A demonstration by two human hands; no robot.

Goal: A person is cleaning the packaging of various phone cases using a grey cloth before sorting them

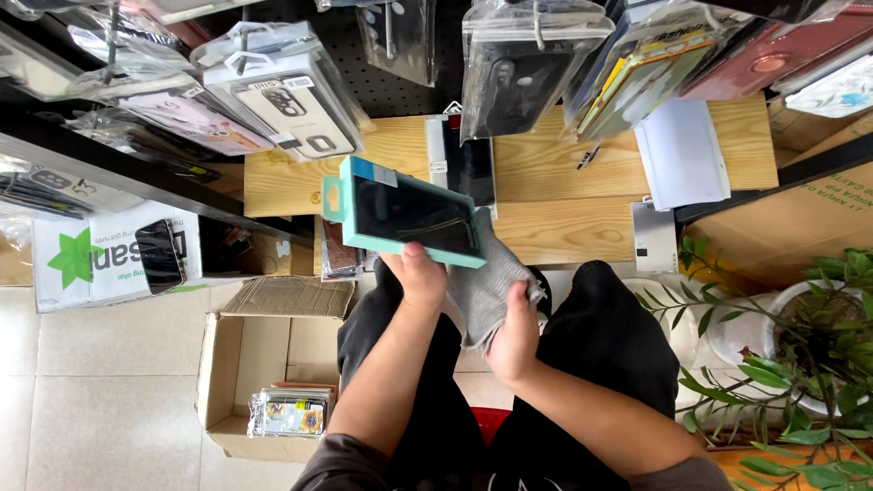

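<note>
The person sits looking down at their lap, both bare forearms reaching forward over dark trousers. The left hand point(416, 273) holds a teal phone-case box point(405, 211) by its near edge, thumb on top and the fingers closed around it underneath; the box is tilted, its dark window facing up, and it hovers just above the near edge of the wooden counter point(546, 168). The right hand point(514, 338), at about 4 o'clock from the box, has its fingers closed on a grey cloth point(482, 277), which drapes between the two hands and reaches up to touch the right end of the box.

On the counter at 12 o'clock from the box lies a dark flat package point(464, 162), and at 2 o'clock a white sheet of paper point(680, 150) with a pen point(587, 157) just beside it. More cases in clear plastic bags point(273, 91) hang from a black pegboard point(382, 77) across the top of the view.

On the tiled floor at 8 o'clock stands an open cardboard box point(238, 364) holding a bagged patterned case point(289, 414). At 4 o'clock, well apart from the hands, a leafy green plant point(809, 364) grows in a white pot point(737, 327).
</note>
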